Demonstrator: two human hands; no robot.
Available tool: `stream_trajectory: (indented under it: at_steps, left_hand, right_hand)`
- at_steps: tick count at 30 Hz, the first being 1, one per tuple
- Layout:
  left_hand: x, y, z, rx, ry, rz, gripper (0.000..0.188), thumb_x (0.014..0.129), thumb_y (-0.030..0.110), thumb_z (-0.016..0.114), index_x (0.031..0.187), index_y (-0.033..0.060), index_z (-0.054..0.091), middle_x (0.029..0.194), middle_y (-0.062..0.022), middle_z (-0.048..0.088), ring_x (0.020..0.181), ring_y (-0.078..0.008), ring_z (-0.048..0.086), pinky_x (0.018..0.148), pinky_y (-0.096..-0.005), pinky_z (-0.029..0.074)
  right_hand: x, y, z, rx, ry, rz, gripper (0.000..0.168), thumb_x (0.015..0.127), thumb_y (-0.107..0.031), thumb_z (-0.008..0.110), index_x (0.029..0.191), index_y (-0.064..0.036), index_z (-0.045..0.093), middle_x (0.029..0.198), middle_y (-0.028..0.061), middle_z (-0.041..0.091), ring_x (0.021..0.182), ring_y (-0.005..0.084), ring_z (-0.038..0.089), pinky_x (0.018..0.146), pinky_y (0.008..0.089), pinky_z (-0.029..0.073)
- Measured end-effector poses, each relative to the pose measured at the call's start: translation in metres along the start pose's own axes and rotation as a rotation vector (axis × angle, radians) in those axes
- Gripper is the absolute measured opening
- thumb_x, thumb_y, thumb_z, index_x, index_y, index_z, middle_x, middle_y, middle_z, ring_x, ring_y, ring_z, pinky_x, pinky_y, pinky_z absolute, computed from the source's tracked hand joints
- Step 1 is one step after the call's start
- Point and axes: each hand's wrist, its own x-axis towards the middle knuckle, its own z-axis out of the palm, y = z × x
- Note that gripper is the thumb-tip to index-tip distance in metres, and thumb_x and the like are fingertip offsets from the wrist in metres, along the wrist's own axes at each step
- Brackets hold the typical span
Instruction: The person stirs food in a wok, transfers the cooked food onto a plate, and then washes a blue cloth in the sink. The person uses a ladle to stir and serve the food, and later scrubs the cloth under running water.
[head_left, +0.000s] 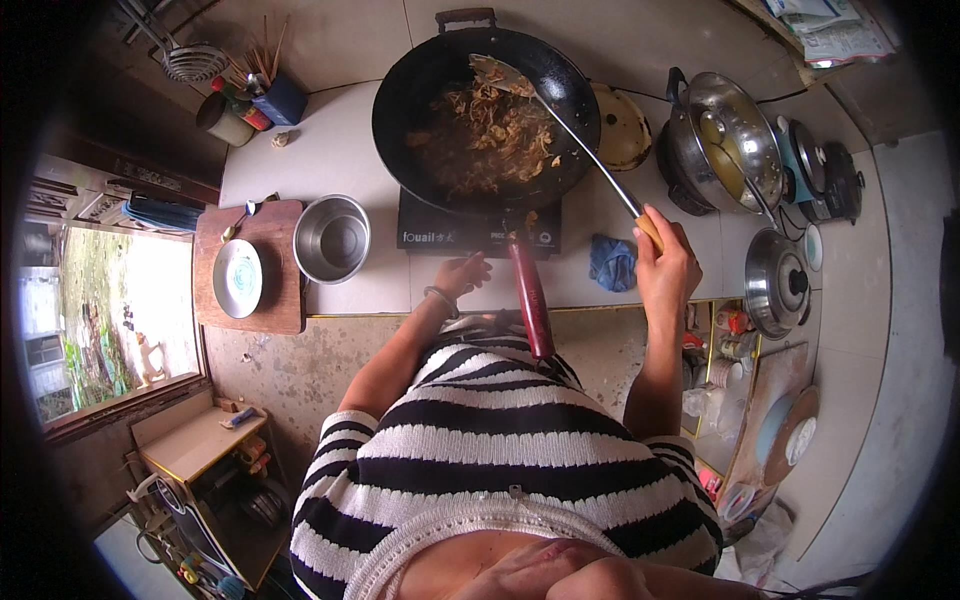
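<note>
My right hand (667, 255) grips the wooden handle end of a long metal wok spatula (585, 142). Its blade, with some food on it, rests over the far inner side of a black wok (401, 112). Shredded brown food (495, 139) in dark liquid covers the wok's bottom. The wok sits on a black induction cooker (442, 236), and its dark red handle (531, 300) points toward my body. With fingers loosely curled, my left hand (463, 275) hovers by the counter's front edge, left of that handle, holding nothing visible.
Left of the cooker are a steel bowl (332, 238) and a wooden board (281, 300) bearing a white plate (238, 277). A blue cloth (612, 262) lies near my right hand. Farther right stand a steel pan (739, 97) with a ladle in yellowish liquid and a steel lid (772, 281).
</note>
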Motion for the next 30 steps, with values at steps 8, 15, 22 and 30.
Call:
stream_trajectory:
  at_steps: [8, 15, 22, 30]
  left_hand:
    - [0.001, 0.0, 0.001, -0.02, 0.007, -0.02, 0.039, 0.091, 0.04, 0.06, 0.091, 0.0028, 0.07, 0.076, -0.0054, 0.068, 0.061, -0.0098, 0.058, 0.051, -0.0212, 0.04]
    - [-0.001, 0.002, -0.002, -0.015, -0.025, -0.034, 0.04, 0.091, 0.044, 0.06, 0.089, 0.0044, 0.069, 0.079, -0.0047, 0.067, 0.067, -0.0093, 0.059, 0.061, -0.0211, 0.044]
    - [-0.003, 0.003, -0.002, -0.023, -0.018, -0.044, 0.04, 0.09, 0.043, 0.062, 0.089, 0.0039, 0.069, 0.078, -0.0052, 0.067, 0.066, -0.0099, 0.059, 0.06, -0.0214, 0.044]
    - [0.005, 0.004, 0.0, 0.007, -0.052, -0.039, 0.037, 0.091, 0.041, 0.059, 0.091, 0.0051, 0.07, 0.076, -0.0042, 0.068, 0.061, -0.0094, 0.058, 0.052, -0.0223, 0.04]
  right_hand:
    - [0.0, -0.001, -0.001, 0.009, 0.001, 0.011, 0.031, 0.082, -0.019, 0.068, 0.113, -0.018, 0.066, 0.096, 0.0055, 0.067, 0.086, 0.0286, 0.065, 0.073, 0.0375, 0.051]
    - [-0.001, 0.0, 0.0, 0.011, 0.003, 0.006, 0.031, 0.082, -0.02, 0.068, 0.113, -0.019, 0.066, 0.096, 0.0051, 0.067, 0.086, 0.0286, 0.066, 0.073, 0.0376, 0.05]
    - [0.017, -0.001, -0.014, -0.119, 0.044, -0.155, 0.032, 0.083, -0.021, 0.067, 0.114, -0.02, 0.065, 0.091, 0.0059, 0.065, 0.08, 0.03, 0.065, 0.066, 0.0413, 0.051]
    - [0.091, -0.072, -0.093, -0.676, -0.072, -0.546, 0.022, 0.086, -0.021, 0.063, 0.106, -0.015, 0.066, 0.082, 0.0097, 0.065, 0.075, 0.0287, 0.065, 0.063, 0.0397, 0.05]
